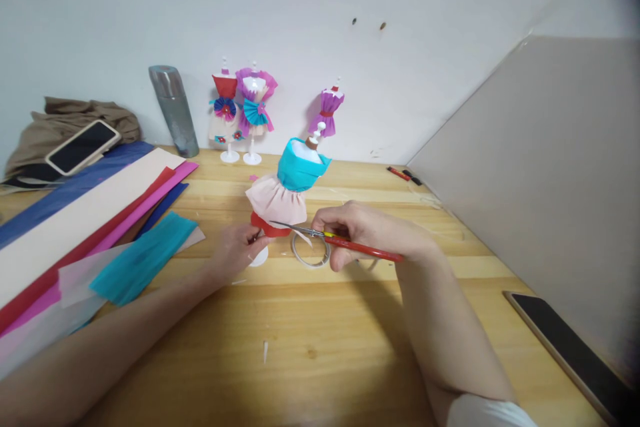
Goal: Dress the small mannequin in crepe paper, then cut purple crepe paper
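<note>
A small white dress form (309,150) leans to the right in the middle of the table, dressed in a turquoise crepe paper top (299,168) and a gathered pale pink skirt (277,196). Below the skirt shows a red paper layer (270,225). My left hand (240,248) pinches the form's lower part near the red layer; exactly what its fingertips grip is partly hidden. In my right hand (357,230) are red-handled scissors (363,248), their blades lying along the skirt's lower edge. A thin pale strip hangs by the blades. Behind them lies a roll of tape (311,263).
Three dressed forms, one in purple (330,107), stand by the wall. At left are a steel flask (175,110), a phone (83,147) on brown cloth and layered crepe paper (90,220). Another phone (565,347) lies right, and a red marker (399,173) at the back.
</note>
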`<state>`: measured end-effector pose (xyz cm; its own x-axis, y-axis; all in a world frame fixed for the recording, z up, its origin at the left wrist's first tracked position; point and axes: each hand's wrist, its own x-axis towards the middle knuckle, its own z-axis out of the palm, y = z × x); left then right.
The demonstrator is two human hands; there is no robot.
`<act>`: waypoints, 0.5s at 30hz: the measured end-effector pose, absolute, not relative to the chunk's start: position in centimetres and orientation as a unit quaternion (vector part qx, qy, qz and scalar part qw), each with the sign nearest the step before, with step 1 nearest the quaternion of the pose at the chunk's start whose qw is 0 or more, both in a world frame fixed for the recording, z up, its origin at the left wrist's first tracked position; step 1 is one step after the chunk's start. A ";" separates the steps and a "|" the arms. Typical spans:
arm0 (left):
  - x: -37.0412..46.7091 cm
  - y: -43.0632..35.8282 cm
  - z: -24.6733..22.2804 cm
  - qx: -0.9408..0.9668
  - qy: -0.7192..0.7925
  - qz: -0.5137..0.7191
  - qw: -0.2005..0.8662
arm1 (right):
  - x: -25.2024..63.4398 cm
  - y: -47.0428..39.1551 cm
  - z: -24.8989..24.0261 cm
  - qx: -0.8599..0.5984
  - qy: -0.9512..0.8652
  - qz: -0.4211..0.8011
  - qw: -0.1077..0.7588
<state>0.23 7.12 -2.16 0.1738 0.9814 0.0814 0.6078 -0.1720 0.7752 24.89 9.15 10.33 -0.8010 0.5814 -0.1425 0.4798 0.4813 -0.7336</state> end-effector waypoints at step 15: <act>0.6 6.8 -1.6 0.665 0.568 0.301 0.380 | 24.8 8.8 10.2 -0.302 -0.861 0.404 0.059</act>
